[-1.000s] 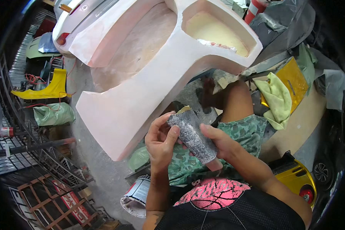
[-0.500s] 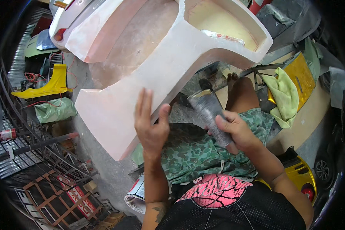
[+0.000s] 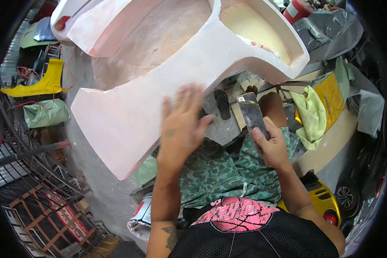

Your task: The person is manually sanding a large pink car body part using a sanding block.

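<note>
A large pale pink-white moulded panel [image 3: 120, 124] with broad recesses slopes up in front of me. My left hand [image 3: 182, 122] is over its smooth near surface, palm down, fingers stretched and somewhat blurred; whether it touches cannot be told. Off the panel's near edge, above my lap, my right hand [image 3: 271, 144] grips a sanding block [image 3: 251, 112], long and narrow with a dark, dusty sheet round it. The block stands tilted upward, apart from the panel. Its lower end is partly hidden by my fingers.
A lime-green cloth [image 3: 308, 120] drapes over a yellow board at the right. A yellow part [image 3: 38, 84], a green bag [image 3: 46, 114] and metal racks [image 3: 38, 159] lie left. Beside my left elbow stands a bucket [image 3: 139, 221]. A yellow toy-like car [image 3: 320, 200] sits at lower right.
My left hand has moved right along the panel and turned palm down. My right hand has drawn the sanding block slightly right and more upright. The view has shifted a little.
</note>
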`<state>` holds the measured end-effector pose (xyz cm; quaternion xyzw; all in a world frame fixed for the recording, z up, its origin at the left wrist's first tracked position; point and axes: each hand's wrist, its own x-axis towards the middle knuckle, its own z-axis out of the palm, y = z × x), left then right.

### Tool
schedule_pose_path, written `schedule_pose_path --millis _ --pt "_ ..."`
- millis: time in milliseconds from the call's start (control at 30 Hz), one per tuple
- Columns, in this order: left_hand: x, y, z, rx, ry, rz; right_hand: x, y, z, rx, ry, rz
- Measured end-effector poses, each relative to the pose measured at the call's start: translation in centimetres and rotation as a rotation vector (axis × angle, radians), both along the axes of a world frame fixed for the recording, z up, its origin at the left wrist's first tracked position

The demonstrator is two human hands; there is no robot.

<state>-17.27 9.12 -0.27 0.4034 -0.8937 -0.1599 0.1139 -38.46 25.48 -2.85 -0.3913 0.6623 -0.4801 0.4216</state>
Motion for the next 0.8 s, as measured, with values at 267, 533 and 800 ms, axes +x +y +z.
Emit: schedule_pose_path --millis 267,533,800 --pt "12.0 1.6 -0.7 -0.11 -0.217 0.393 -4.8 -13.4 4.5 -0.089 1.18 0.017" --pt "12.5 1.6 -2.4 -0.137 -0.224 0.461 5.0 -12.2 3.8 -0.17 1.309 0.457" --pt "11.7 2.0 -2.4 -0.158 -0.162 0.464 2.8 -17.1 3.1 -0.121 1.368 0.199"
